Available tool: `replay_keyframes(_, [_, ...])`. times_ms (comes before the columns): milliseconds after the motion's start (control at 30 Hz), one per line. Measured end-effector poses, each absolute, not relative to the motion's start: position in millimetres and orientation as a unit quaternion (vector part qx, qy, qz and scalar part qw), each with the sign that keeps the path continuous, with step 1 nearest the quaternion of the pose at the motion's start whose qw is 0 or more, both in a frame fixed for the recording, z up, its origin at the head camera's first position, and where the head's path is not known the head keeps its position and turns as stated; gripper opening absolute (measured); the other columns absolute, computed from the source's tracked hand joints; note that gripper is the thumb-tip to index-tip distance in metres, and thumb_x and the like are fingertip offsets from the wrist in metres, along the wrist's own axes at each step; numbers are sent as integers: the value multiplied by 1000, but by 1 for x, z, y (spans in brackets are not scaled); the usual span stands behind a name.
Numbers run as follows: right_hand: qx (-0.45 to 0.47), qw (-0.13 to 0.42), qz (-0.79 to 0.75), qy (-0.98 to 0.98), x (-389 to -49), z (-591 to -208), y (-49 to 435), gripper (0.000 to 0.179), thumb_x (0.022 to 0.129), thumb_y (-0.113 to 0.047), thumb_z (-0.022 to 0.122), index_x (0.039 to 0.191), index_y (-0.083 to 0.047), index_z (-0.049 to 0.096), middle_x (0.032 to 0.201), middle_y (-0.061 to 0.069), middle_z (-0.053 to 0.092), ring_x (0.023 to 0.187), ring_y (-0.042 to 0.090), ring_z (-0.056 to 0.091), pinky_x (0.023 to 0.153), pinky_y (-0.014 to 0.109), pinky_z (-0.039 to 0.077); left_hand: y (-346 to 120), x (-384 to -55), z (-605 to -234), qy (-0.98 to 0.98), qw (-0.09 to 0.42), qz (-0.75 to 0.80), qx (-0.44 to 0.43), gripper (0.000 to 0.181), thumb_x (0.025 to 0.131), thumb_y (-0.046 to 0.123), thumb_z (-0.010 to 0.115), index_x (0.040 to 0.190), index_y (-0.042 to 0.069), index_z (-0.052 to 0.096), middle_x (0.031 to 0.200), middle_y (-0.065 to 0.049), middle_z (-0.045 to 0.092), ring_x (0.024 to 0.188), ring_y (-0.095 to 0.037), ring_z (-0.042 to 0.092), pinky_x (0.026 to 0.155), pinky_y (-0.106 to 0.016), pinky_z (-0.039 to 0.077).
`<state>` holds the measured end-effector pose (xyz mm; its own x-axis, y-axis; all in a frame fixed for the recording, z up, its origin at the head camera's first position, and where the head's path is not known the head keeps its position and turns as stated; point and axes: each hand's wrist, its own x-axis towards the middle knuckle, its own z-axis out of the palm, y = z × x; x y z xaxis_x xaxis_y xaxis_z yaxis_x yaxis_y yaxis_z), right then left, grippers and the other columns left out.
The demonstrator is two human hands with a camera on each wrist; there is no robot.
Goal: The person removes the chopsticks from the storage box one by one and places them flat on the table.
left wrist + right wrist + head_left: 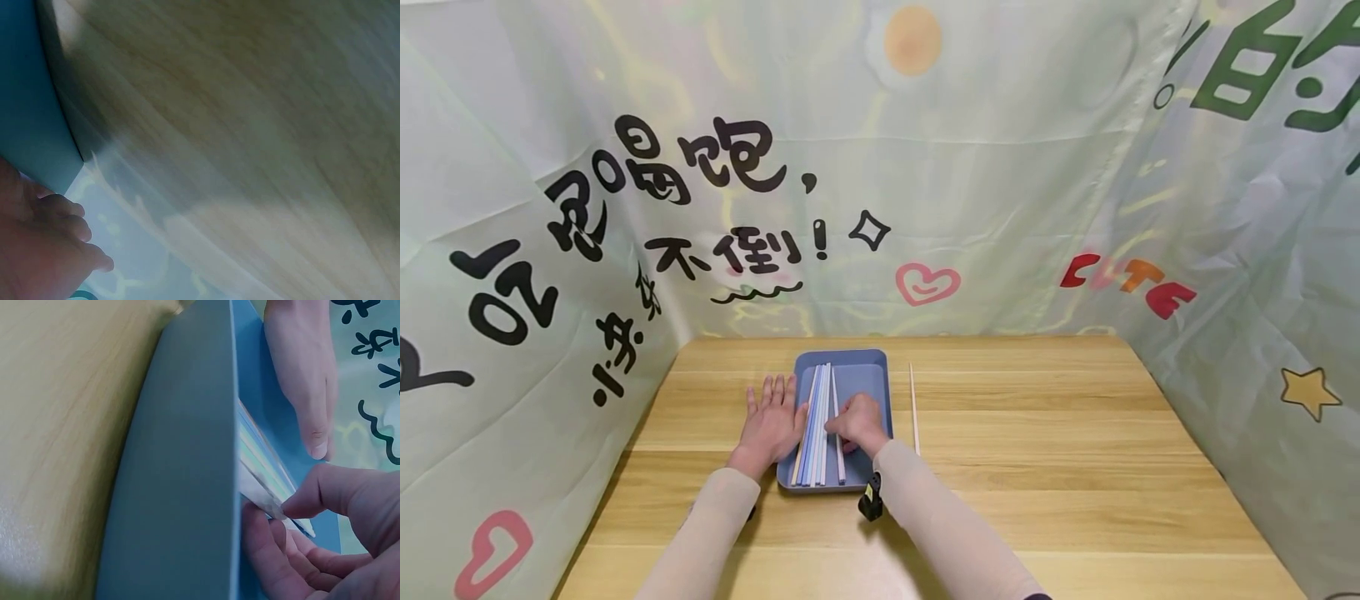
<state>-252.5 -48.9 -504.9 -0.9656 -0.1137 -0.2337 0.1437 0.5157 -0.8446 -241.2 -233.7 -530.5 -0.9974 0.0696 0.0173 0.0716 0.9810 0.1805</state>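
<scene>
A blue tray (863,377) holds a fanned bunch of pale chopsticks (810,442) lying lengthwise in its left half. My left hand (771,429) rests at the tray's left edge, fingers straight and spread, the thumb beside the bunch. Over the tray's middle, my right hand (861,423) pinches a single chopstick (841,467) just right of the bunch. In the right wrist view, the right thumb and fingers (300,503) close on a pale chopstick, and the tray's side wall (181,462) hides part of it.
Another thin chopstick (914,408) lies on the wooden table (1037,433), to the right of the tray. Printed cloth walls (1000,192) enclose the table at the back and both sides.
</scene>
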Motion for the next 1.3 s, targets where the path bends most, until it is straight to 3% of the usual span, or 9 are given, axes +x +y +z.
replay_keyframes(300, [11,161,-518,840,-254,-501,-45,30,81,-4,83,63,-9,60,61,9,66,54,25,71,51,38,62,-234,-240,-529,-995,13,-90,-41,70,114,43,32,167,-2,19,171,-31,22,161,-50,14,127,-73,6])
replay_keyframes(533, [20,169,-537,827,-253,-492,-36,14,87,-4,80,80,-2,68,76,14,72,63,24,73,59,41,65,-234,-240,-530,-994,17,-97,-41,71,114,43,33,167,-1,19,171,-32,21,161,-50,13,127,-73,5])
replay_keyframes(1300, [45,151,-603,782,-267,-469,5,9,87,-2,73,93,3,70,86,11,67,74,23,72,69,44,66,-235,-240,-532,-995,21,-92,-40,71,114,43,33,167,-1,19,171,-30,22,161,-50,14,127,-73,7])
